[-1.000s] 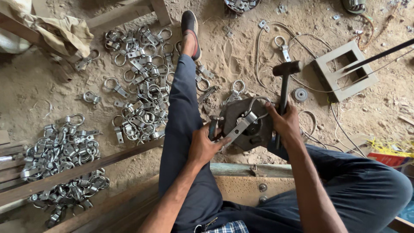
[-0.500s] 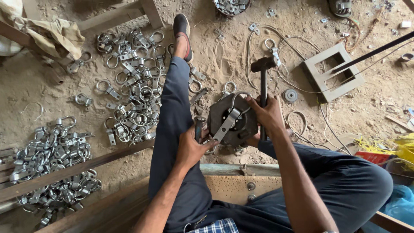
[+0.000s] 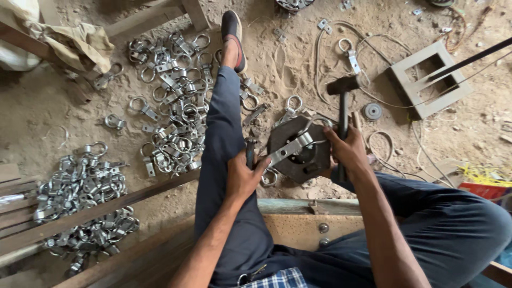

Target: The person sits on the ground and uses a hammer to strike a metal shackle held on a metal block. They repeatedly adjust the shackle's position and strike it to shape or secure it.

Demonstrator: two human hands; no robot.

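Observation:
My left hand (image 3: 244,173) grips the end of a flat shiny metal clamp strap (image 3: 290,148) that lies across a dark round steel block (image 3: 298,152) on the sandy ground. My right hand (image 3: 349,149) is closed on the handle of a black hammer (image 3: 343,88), whose head is raised above and just right of the block. My left leg in dark trousers (image 3: 224,128) stretches out past the block, with a shoe at the top.
Heaps of shiny ring clamps (image 3: 173,114) lie left of the leg, and another heap (image 3: 80,192) sits at lower left by wooden bars (image 3: 96,210). A grey square metal frame (image 3: 426,80) and loose wires (image 3: 384,149) lie to the right. A wooden seat edge (image 3: 298,213) is beneath me.
The hammer head has stayed raised while my right hand shifted slightly on the handle. The view has moved a little; my left hand still holds the strap on the block.

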